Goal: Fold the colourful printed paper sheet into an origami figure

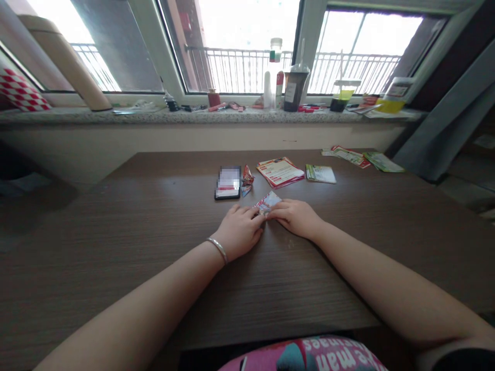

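Observation:
Between my two hands lies a small piece of printed paper (pixel 269 200), pale with red and bluish patches, its far end pointing up and to the right. My left hand (pixel 240 226), with a silver bangle at the wrist, presses the paper's near left part with closed fingers. From the other side my right hand (pixel 297 216) pinches its near right edge, fingertips almost touching the left ones. The fingers cover the near part of the paper. Just beyond stands or lies a folded red and blue paper piece (pixel 247 178), right beside a phone (pixel 228 183).
Printed leaflets (pixel 280 172) are stacked behind my hands, with a smaller pile of green and white cards (pixel 320 173) to their right. More coloured slips (pixel 351 156) rest at the desk's far right. Bottles and a dark drink cup (pixel 294 87) line the windowsill (pixel 154 117).

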Motion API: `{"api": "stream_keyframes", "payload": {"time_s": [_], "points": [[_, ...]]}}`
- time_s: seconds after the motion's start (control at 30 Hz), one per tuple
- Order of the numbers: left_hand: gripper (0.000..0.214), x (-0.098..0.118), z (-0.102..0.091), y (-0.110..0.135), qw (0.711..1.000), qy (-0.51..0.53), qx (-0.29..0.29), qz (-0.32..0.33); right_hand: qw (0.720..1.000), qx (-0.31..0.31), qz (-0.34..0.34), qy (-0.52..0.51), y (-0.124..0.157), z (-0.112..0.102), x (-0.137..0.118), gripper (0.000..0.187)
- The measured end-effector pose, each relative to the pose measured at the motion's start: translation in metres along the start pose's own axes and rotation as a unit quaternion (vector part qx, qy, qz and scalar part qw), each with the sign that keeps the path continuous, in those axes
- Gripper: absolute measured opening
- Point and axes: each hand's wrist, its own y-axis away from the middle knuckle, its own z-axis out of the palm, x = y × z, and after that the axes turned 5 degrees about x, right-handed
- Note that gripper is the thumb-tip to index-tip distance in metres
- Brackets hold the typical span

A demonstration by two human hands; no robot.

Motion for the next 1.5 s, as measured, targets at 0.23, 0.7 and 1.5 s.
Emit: {"api": "stream_keyframes", "payload": {"time_s": [0.23,0.7,1.5], "points": [[0.034,0.004,-0.001,-0.002,0.999,0.029,-0.023,0.015,1.000,-0.003,-0.016,0.003,0.000,-0.004,-0.002,0.027],[0.030,-0.002,-0.006,0.001,0.999,0.040,-0.030,0.015,0.999,-0.041,0.030,-0.004,0.002,-0.019,-0.004,0.031],[0.031,-0.002,-0.001,-0.002,0.998,0.059,-0.024,0.013,0.981,-0.103,0.165,0.001,0.019,-0.037,0.019,0.033]]}}
